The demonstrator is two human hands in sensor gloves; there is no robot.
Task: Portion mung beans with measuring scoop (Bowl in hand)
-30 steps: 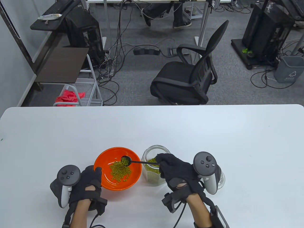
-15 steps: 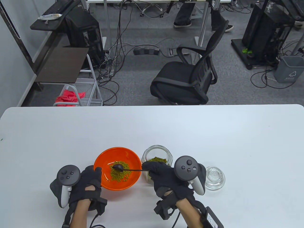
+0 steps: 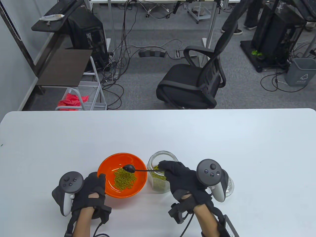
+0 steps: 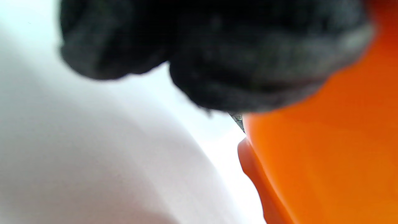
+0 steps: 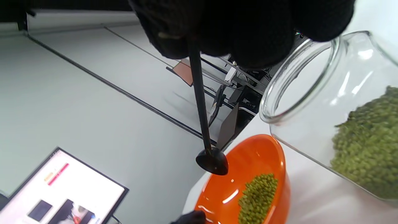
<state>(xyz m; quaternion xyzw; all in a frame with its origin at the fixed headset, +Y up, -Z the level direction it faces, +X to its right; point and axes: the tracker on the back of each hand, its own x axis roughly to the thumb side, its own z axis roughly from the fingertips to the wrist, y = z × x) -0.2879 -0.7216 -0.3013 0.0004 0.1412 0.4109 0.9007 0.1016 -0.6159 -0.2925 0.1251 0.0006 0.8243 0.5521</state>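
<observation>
An orange bowl [image 3: 138,164] with a pile of green mung beans [image 3: 124,179] sits on the white table. My left hand [image 3: 92,190] grips its left rim; the left wrist view shows my gloved fingers [image 4: 217,59] against the orange wall [image 4: 326,161]. My right hand [image 3: 182,179] pinches the thin handle of a black measuring scoop [image 3: 129,168], held over the bowl with its cup turned over. The scoop [image 5: 212,162] also shows in the right wrist view. A clear glass jar [image 3: 161,158] of mung beans stands right of the bowl, partly behind my right hand.
A glass lid [image 3: 230,185] lies on the table right of my right hand, mostly hidden by the tracker. An office chair [image 3: 195,84] stands beyond the table's far edge.
My right hand tipped the scoop's beans into the bowl, turning leftward, then moved back right and up. The scoop is now over the bowl with its cup turned over. The left hand stayed still.
</observation>
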